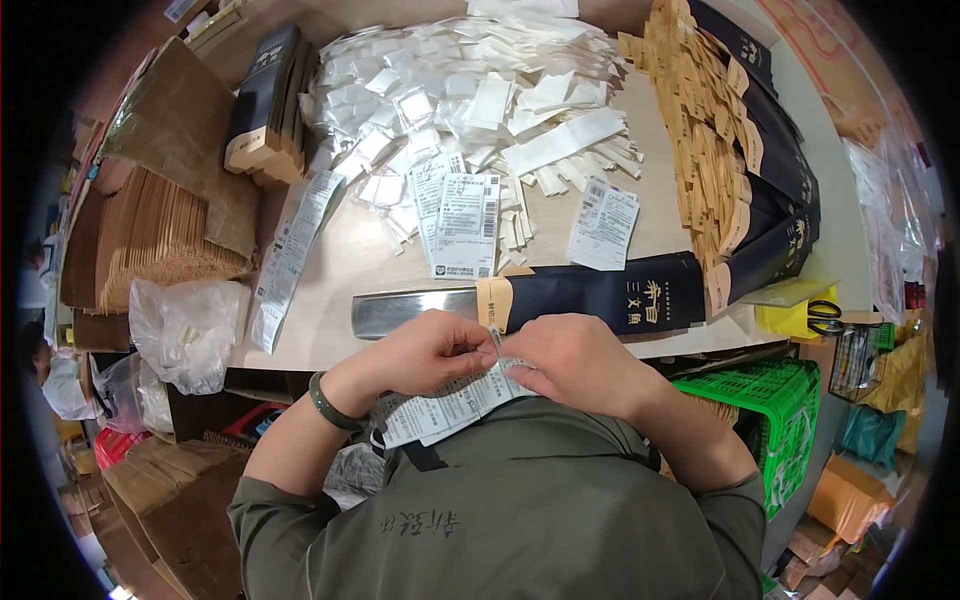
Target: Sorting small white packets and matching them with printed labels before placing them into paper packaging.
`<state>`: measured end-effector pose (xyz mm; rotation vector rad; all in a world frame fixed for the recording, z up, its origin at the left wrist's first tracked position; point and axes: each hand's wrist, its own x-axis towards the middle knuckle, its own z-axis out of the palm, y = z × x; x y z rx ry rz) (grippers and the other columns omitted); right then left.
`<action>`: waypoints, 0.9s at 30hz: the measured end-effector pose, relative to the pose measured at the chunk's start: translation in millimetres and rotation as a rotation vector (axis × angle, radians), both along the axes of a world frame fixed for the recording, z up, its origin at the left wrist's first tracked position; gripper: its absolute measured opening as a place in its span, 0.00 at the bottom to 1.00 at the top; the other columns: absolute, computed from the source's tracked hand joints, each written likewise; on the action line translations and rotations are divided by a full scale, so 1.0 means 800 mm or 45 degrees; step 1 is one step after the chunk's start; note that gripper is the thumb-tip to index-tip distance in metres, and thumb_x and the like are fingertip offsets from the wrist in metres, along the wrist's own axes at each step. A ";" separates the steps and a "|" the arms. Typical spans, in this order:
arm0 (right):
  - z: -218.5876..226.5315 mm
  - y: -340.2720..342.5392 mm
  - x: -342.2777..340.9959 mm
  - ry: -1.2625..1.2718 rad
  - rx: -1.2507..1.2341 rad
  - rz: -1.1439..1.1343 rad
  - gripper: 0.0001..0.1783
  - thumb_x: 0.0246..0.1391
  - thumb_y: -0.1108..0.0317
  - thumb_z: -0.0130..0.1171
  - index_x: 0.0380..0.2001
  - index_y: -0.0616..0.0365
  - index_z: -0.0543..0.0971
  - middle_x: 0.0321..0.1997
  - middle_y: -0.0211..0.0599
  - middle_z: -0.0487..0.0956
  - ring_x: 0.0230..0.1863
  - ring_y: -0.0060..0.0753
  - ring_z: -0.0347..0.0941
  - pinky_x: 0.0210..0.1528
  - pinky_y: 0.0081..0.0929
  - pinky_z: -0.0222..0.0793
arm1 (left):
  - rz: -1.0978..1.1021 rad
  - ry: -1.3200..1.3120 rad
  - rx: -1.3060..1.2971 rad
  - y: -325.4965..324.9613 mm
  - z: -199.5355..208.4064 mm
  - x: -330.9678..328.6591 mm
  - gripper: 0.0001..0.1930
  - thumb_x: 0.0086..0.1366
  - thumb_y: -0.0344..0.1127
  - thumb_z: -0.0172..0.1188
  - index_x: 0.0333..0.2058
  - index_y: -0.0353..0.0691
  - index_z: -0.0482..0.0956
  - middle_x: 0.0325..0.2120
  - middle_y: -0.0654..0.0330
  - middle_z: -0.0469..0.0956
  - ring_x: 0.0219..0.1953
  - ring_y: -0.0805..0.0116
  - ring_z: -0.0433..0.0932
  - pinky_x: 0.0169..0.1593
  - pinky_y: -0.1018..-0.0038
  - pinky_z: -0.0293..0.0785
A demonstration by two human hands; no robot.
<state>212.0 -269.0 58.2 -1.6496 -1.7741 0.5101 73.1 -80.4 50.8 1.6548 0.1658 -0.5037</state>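
Just above my lap, my left hand (438,352) and my right hand (570,362) are brought close together at a strip of printed white labels (447,408). Both hands have their fingers pinched on it, and the strip hangs below them against my dark green shirt. Directly beyond my hands lies a dark blue printed sleeve (590,298) with a tan band, along the table's front edge. From its left end sticks out a shiny silver flat piece (410,312). Two printed label sheets (465,225) (604,222) rest further back on the table.
White packets (450,70) are heaped at the back. Folded dark blue and tan sleeves (740,180) are stacked right, others (268,105) back left. A cardboard box (175,235) stands left, near a long label strip (293,260). Black scissors (825,318) and a green crate (795,420) are right.
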 end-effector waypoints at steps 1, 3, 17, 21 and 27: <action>-0.001 -0.001 0.000 0.072 -0.058 -0.139 0.09 0.48 0.66 0.65 0.30 0.56 0.75 0.28 0.35 0.75 0.34 0.44 0.74 0.36 0.37 0.70 | -0.047 -0.067 0.137 0.002 0.005 0.002 0.07 0.65 0.32 0.60 0.34 0.33 0.79 0.20 0.60 0.75 0.23 0.76 0.68 0.31 0.75 0.68; 0.003 0.000 0.006 0.046 -0.188 -0.082 0.11 0.48 0.64 0.65 0.31 0.56 0.76 0.29 0.36 0.76 0.35 0.45 0.75 0.37 0.38 0.71 | -0.094 -0.134 0.276 0.003 0.006 0.002 0.07 0.65 0.32 0.60 0.34 0.33 0.78 0.21 0.59 0.74 0.24 0.74 0.69 0.31 0.74 0.69; 0.006 -0.009 0.005 0.912 -0.293 -0.567 0.07 0.59 0.72 0.60 0.38 0.65 0.82 0.32 0.32 0.78 0.35 0.21 0.72 0.39 0.20 0.68 | 0.984 -0.508 -0.466 0.001 -0.002 -0.018 0.17 0.70 0.29 0.54 0.56 0.35 0.67 0.39 0.60 0.80 0.40 0.76 0.78 0.46 0.78 0.73; 0.004 0.011 -0.021 1.042 -0.209 -0.381 0.13 0.60 0.63 0.61 0.38 0.63 0.81 0.32 0.33 0.78 0.34 0.21 0.72 0.36 0.22 0.68 | 1.174 -0.491 -0.594 -0.026 -0.007 -0.002 0.23 0.71 0.31 0.52 0.63 0.37 0.60 0.45 0.58 0.79 0.46 0.73 0.78 0.51 0.77 0.73; -0.010 0.025 -0.038 1.057 -0.400 -0.465 0.20 0.56 0.54 0.64 0.40 0.63 0.80 0.36 0.40 0.80 0.36 0.29 0.76 0.40 0.28 0.70 | 1.061 -0.431 -1.514 -0.039 -0.031 0.000 0.05 0.70 0.34 0.49 0.41 0.42 0.69 0.31 0.65 0.70 0.41 0.66 0.71 0.56 0.68 0.67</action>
